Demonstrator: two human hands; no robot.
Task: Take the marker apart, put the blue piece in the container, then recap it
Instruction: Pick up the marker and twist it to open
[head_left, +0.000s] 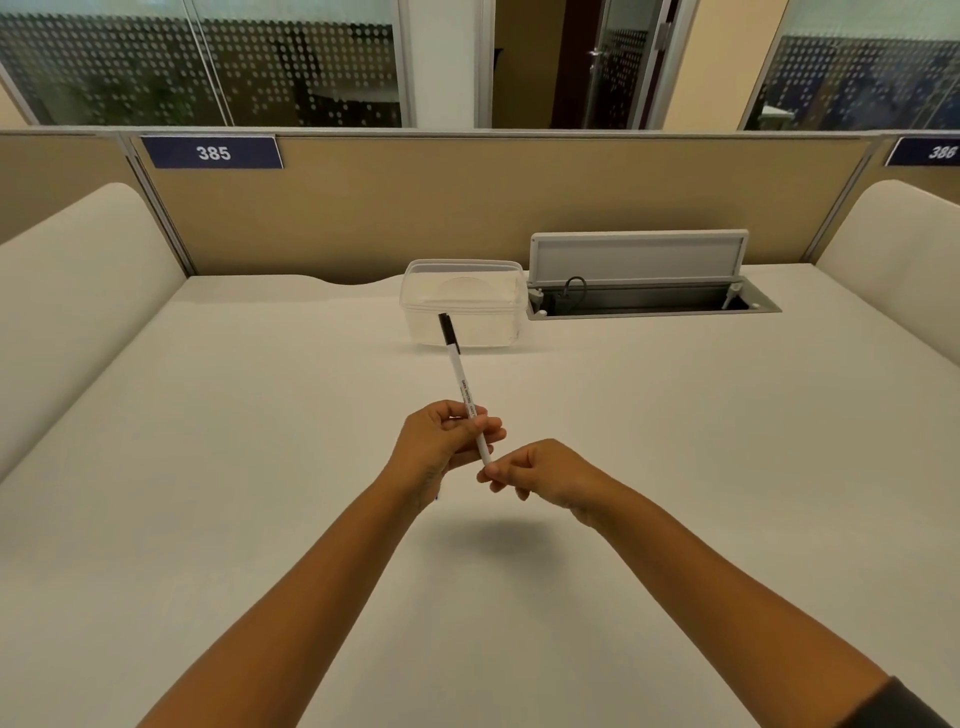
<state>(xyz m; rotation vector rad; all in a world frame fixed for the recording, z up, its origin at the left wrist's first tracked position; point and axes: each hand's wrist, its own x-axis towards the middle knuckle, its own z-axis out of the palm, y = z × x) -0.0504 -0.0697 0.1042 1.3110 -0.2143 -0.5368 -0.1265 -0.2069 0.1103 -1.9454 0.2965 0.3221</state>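
A slim white marker (464, 387) with a black cap at its far end is held up over the middle of the desk, pointing away from me. My left hand (441, 441) grips the barrel around its lower half. My right hand (540, 475) pinches the marker's near end between thumb and fingers; that end is hidden under the fingertips. A clear plastic container (462, 304), open and with nothing visible inside, stands on the desk beyond the marker's capped tip. No blue piece is visible.
The white desk (260, 467) is bounded by a tan partition (467, 202) at the back and padded side panels. An open cable hatch (649, 291) with a raised lid sits right of the container.
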